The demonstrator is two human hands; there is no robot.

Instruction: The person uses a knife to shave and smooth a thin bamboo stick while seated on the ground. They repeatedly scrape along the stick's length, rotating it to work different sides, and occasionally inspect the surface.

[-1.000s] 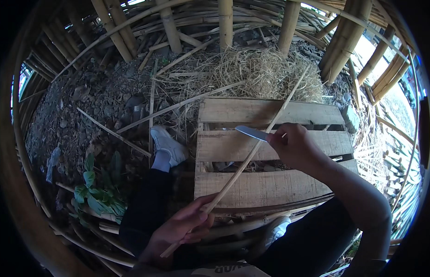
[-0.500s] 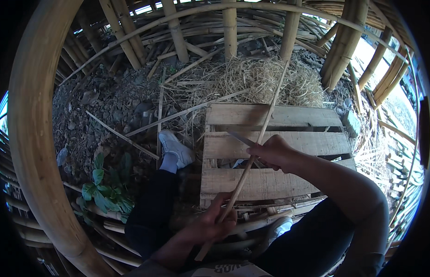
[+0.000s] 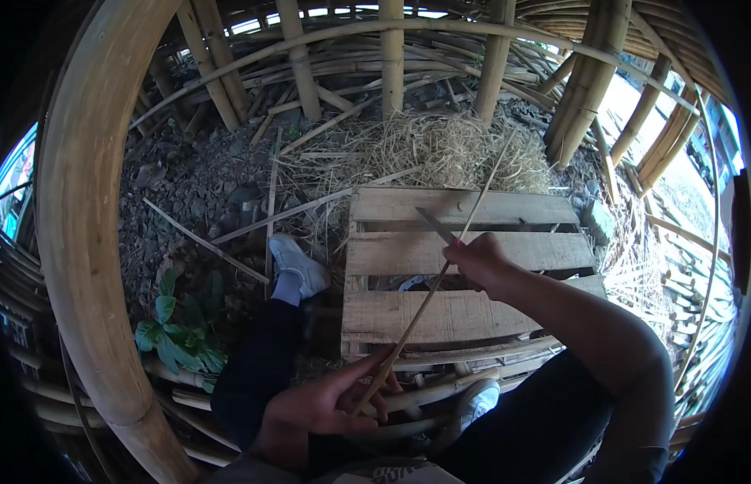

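Note:
A long, thin bamboo strip [image 3: 425,305] slants from my lap up and away to the right, over a slatted wooden pallet [image 3: 392,316]. Near its lower end, my left hand [image 3: 331,401] holds it between thumb and fingers, the grip looking loose. Further up, my right hand [image 3: 482,262] is closed on a knife whose handle is hidden in the fist. The knife blade [image 3: 435,223] points up and left and meets the strip's edge just above the fist. Whether my right fingers also touch the strip, I cannot tell.
A thick bamboo pole [image 3: 89,218] curves up along the left. Dry shavings [image 3: 448,149] lie heaped behind the pallet, before upright bamboo posts [image 3: 392,64]. Loose strips [image 3: 206,242] and a leafy plant [image 3: 178,343] are at the left, near my shoe [image 3: 299,266].
My right hand and knife have shifted slightly up and right relative to the pallet. The strip has turned and its lower end is drawn up; my left fingers have loosened. The view has tilted slightly.

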